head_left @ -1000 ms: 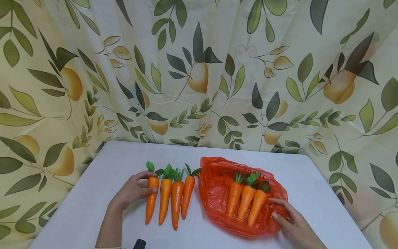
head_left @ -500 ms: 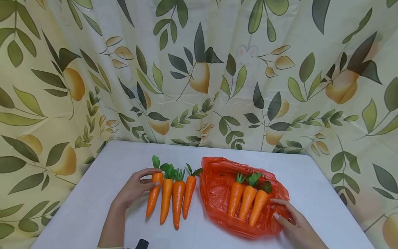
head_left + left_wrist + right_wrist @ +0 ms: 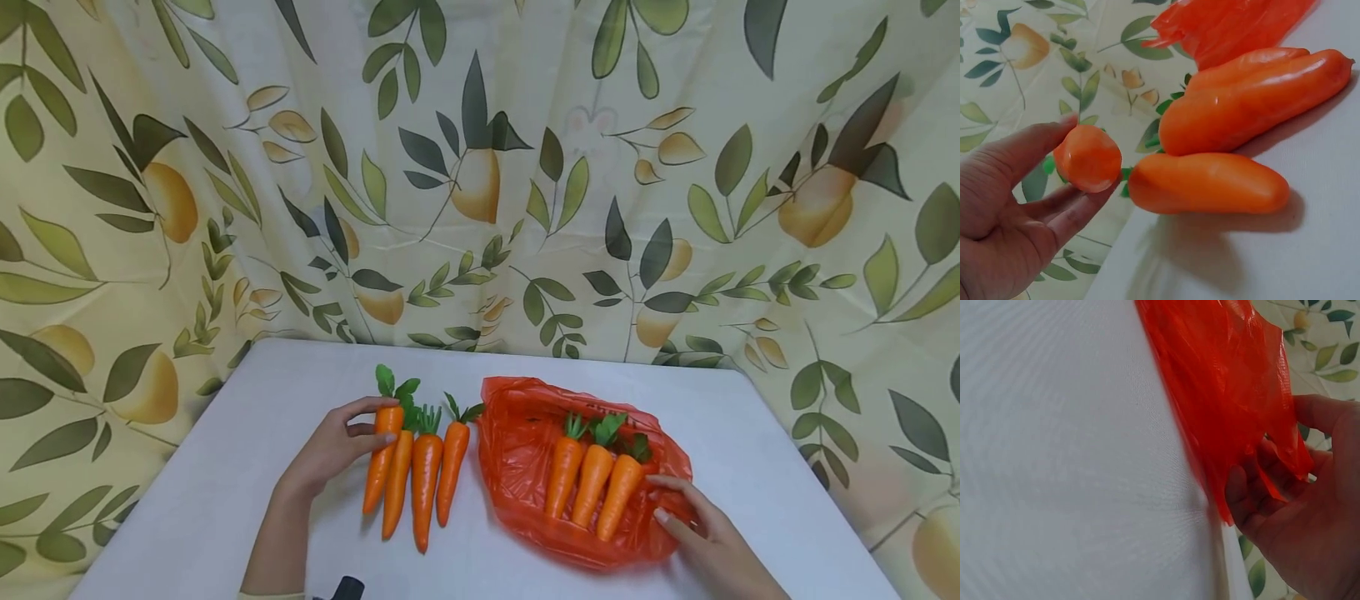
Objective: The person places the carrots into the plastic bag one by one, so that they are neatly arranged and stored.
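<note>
My left hand (image 3: 337,446) pinches an orange carrot (image 3: 384,458) near its leafy top, thumb on one side and fingers on the other. In the left wrist view this carrot (image 3: 1092,159) points end-on at the camera, raised off the white surface. Beside it on the table lie three more carrots (image 3: 425,487), green tops facing away; the held one overlaps the nearest in the head view. On the right, a red plastic bag (image 3: 517,467) lies spread with its mouth open, three carrots (image 3: 593,483) side by side in it. My right hand (image 3: 708,533) grips the bag's right edge, its crumpled film (image 3: 1222,381) between the fingers.
A white table (image 3: 300,375) carries everything. Behind it and at both sides hangs a curtain (image 3: 480,275) printed with leaves and fruit. A small black object (image 3: 348,588) shows at the bottom edge, beside my left forearm.
My left hand has lifted its carrot off the table and shifted it right and slightly away, over the neighbouring carrot. The right hand and the bag have hardly moved.
</note>
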`<state>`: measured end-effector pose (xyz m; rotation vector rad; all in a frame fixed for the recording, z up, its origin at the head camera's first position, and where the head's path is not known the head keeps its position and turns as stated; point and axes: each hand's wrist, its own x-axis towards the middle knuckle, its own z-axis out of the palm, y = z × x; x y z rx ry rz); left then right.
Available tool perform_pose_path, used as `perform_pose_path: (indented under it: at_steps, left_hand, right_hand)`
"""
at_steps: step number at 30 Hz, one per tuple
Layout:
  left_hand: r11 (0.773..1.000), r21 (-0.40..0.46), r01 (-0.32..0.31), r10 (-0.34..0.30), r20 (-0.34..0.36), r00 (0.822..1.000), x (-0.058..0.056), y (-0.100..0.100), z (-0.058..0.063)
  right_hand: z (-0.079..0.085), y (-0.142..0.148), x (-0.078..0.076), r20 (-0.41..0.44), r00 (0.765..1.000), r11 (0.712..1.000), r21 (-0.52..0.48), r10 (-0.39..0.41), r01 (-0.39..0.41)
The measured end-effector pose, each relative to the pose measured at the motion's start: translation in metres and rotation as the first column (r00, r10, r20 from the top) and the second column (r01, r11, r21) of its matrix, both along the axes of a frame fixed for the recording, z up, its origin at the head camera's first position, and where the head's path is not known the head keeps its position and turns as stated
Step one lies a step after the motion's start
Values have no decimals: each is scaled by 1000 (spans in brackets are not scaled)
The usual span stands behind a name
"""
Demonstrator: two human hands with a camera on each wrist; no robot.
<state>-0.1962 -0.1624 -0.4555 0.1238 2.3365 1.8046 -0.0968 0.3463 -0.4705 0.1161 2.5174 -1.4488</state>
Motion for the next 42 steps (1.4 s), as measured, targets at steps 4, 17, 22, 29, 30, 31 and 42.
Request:
perform_pose_path:
  at_steps: [4, 17, 22, 29, 30, 31, 42]
  left_hand:
    - [1000, -15, 22, -22, -24, 999, -2, 5, 6]
    - [998, -26, 50, -51, -60, 997, -5, 32, 30]
    - [997, -27, 68, -70, -59, 996, -4, 46, 36]
    - [993, -28, 119, -120, -75, 990, -5, 68, 42]
    - [991, -30, 127, -129, -77, 989, -5, 71, 43]
    - [990, -35, 133, -135, -77, 988, -6, 75, 44]
    - [973, -32, 230, -232, -100, 967, -4, 107, 53]
  right_hand:
    - [0, -1, 0, -4, 1000, 1000, -3, 0, 0]
    - [-2, -3, 0, 18, 999, 999, -46, -28, 29]
    - [-4, -3, -2, 32, 999, 997, -59, -44, 46]
    - [-3, -5, -1, 17, 999, 997, -58, -41, 42]
    - [-3, -5, -1, 13, 999, 997, -62, -41, 42]
    - [-2, -5, -1, 11, 999, 997, -66, -41, 42]
    - [-2, -2, 1, -1, 999, 996, -77, -41, 40]
